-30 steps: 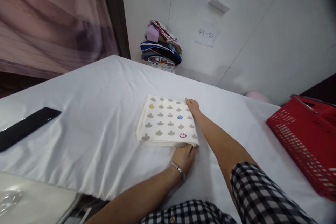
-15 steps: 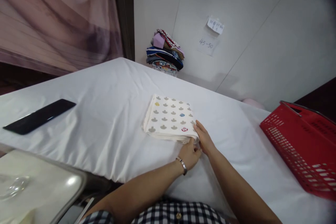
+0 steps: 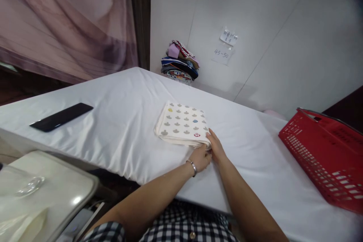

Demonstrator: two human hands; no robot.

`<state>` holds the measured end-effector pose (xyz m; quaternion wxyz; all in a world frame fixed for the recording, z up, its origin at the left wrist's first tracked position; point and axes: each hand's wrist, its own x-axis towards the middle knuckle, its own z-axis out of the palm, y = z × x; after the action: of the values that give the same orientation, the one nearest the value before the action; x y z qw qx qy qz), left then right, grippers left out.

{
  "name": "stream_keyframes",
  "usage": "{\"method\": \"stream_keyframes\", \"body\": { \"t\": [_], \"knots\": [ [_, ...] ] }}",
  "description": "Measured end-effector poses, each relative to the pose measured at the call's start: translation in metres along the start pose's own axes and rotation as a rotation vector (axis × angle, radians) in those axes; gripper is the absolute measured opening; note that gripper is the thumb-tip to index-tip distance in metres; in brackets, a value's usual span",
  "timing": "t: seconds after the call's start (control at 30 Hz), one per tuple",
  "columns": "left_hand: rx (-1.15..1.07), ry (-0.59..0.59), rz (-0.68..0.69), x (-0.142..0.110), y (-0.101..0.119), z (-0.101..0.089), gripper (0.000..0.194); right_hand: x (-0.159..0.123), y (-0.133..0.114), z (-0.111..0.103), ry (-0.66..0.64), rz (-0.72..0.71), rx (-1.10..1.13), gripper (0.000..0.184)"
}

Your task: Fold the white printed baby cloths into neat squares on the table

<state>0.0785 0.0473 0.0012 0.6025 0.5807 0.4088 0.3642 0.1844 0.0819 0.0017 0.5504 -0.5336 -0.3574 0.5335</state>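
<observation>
A folded white cloth (image 3: 183, 123) with rows of grey printed shapes and a few coloured ones lies flat on the white-covered table (image 3: 119, 121). At its near right corner, my left hand (image 3: 200, 157) has its fingers closed on the lower edge of the layers. My right hand (image 3: 217, 147) grips the same corner from the right side, thumb on top and the other fingers partly hidden. A silver bracelet (image 3: 193, 168) circles my left wrist.
Folded clothes (image 3: 180, 62) are stacked against the wall at the back. A red basket (image 3: 323, 155) stands on the right. To the left lie a black flat panel (image 3: 62, 117) and, lower, a pale glossy surface (image 3: 65, 181). A curtain (image 3: 70, 22) hangs behind.
The view has shifted slightly. Both hands stay at the cloth's near right corner, and the cloth keeps its folded shape.
</observation>
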Motion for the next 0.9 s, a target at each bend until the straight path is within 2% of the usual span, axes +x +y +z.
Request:
{"method": "stream_keyframes", "body": {
  "t": [0.1, 0.23, 0.33, 0.43, 0.6, 0.9],
  "knots": [
    [-0.207, 0.002, -0.102, 0.0, 0.005, -0.002, 0.009, 0.001, 0.002, -0.001, 0.011, -0.009, -0.022, 0.066],
    [-0.799, 0.052, -0.299, -0.004, 0.007, -0.008, 0.009, 0.005, 0.006, -0.001, -0.005, -0.058, 0.016, 0.069],
    [-1.072, 0.153, -0.303, -0.008, 0.006, -0.012, 0.016, 0.006, 0.008, 0.0, 0.001, -0.079, 0.028, 0.068],
    [-1.122, 0.25, -0.28, -0.007, 0.006, -0.013, 0.016, 0.006, 0.009, 0.0, -0.014, -0.085, 0.03, 0.068],
    [-1.102, 0.404, -0.283, -0.001, 0.015, -0.014, 0.004, 0.004, 0.01, -0.002, -0.034, -0.089, 0.045, 0.07],
    [-0.994, 0.505, -0.322, 0.013, 0.025, -0.019, 0.012, 0.004, 0.013, -0.006, -0.044, -0.097, 0.042, 0.069]
  ]
}}
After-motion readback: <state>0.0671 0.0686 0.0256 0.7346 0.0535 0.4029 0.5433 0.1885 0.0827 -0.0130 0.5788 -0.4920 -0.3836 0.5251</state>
